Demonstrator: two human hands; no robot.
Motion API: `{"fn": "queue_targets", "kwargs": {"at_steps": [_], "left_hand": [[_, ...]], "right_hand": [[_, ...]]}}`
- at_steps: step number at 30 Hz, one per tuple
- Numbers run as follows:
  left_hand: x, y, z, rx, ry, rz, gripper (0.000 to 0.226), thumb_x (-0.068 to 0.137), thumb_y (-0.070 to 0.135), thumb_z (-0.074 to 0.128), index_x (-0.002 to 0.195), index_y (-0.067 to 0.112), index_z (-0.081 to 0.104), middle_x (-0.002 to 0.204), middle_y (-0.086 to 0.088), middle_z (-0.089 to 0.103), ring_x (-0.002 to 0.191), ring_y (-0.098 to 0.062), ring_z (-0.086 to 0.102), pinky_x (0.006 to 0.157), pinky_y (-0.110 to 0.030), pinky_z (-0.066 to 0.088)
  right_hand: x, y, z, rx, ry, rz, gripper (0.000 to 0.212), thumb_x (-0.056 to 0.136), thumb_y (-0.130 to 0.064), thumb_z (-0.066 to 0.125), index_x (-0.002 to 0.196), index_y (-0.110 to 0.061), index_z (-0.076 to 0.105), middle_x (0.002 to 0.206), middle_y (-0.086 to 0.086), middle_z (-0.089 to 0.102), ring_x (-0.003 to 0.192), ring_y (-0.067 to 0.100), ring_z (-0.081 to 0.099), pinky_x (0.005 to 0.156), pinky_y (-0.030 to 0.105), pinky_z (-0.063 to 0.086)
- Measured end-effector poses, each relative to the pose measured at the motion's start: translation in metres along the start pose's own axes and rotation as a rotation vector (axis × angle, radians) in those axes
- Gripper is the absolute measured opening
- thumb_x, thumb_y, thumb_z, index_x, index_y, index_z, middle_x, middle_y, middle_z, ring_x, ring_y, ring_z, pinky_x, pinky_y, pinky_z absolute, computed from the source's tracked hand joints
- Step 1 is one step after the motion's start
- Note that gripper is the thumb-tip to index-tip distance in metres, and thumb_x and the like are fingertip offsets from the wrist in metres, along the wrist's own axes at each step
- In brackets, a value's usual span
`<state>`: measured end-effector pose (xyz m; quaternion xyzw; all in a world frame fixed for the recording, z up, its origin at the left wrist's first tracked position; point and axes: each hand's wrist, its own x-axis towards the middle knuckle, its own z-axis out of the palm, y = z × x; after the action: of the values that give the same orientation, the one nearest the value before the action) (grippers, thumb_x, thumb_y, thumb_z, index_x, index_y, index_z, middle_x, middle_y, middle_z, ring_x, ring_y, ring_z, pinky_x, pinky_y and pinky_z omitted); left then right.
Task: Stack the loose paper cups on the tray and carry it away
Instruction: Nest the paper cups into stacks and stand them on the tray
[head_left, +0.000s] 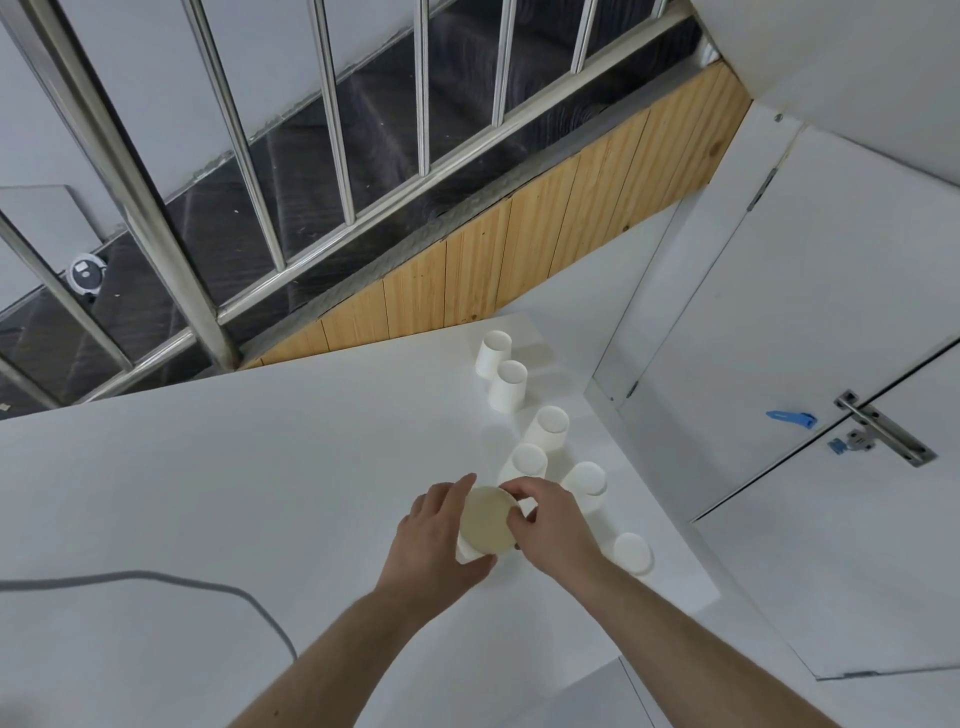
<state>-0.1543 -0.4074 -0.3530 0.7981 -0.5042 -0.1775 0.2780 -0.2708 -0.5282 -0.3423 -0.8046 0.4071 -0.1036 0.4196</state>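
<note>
Head view: left hand (436, 530) curled round the side of an upright paper cup (485, 525) on the white worktop (234, 493), grip wrapped on its wall. Right hand (550, 519) pinching the same cup's rim from the far side. Six loose cups (511, 385) standing in a scattered line beyond and right. Grey cable (208, 587) lying at left.
</note>
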Motion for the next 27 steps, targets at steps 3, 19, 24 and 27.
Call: {"fn": "queue_targets", "kwargs": {"at_steps": [3, 19, 24, 27], "left_hand": [[-0.001, -0.01, 0.0, 0.203, -0.122, -0.095, 0.093, 0.078, 0.052, 0.065, 0.149, 0.027, 0.011, 0.147, 0.005, 0.024, 0.139, -0.018, 0.019, 0.112, -0.032, 0.022], [-0.008, -0.032, 0.008, 0.278, -0.327, -0.242, 0.07, 0.082, 0.017, 0.056, 0.143, 0.032, 0.025, 0.147, 0.001, 0.019, 0.135, -0.021, 0.025, 0.095, -0.032, 0.045], [-0.009, -0.03, 0.003, 0.246, -0.247, -0.21, 0.069, 0.081, 0.021, 0.055, 0.142, 0.031, 0.025, 0.142, 0.004, 0.025, 0.13, -0.019, 0.031, 0.091, -0.028, 0.046], [-0.009, -0.029, -0.001, 0.204, -0.188, -0.187, 0.069, 0.082, 0.025, 0.056, 0.143, 0.03, 0.023, 0.141, 0.006, 0.027, 0.129, -0.018, 0.032, 0.089, -0.027, 0.047]], "right_hand": [[0.004, 0.015, -0.001, -0.038, -0.011, 0.113, 0.024, 0.089, -0.006, 0.052, 0.105, -0.019, 0.065, 0.099, -0.011, 0.063, 0.081, 0.011, 0.064, 0.077, 0.027, 0.055], [0.005, 0.052, 0.011, -0.253, -0.126, 0.24, 0.039, 0.095, -0.019, 0.049, 0.134, -0.017, 0.048, 0.131, 0.002, 0.054, 0.118, 0.022, 0.055, 0.099, 0.036, 0.046], [-0.005, 0.03, 0.01, -0.497, -0.223, 0.026, 0.079, 0.086, -0.057, 0.058, 0.15, -0.028, 0.023, 0.151, -0.003, 0.024, 0.138, 0.021, 0.026, 0.105, 0.038, 0.041], [-0.007, 0.024, 0.017, -0.569, -0.328, -0.004, 0.084, 0.083, -0.048, 0.067, 0.151, -0.031, 0.02, 0.155, -0.003, 0.015, 0.141, 0.022, 0.021, 0.104, 0.038, 0.043]]}}
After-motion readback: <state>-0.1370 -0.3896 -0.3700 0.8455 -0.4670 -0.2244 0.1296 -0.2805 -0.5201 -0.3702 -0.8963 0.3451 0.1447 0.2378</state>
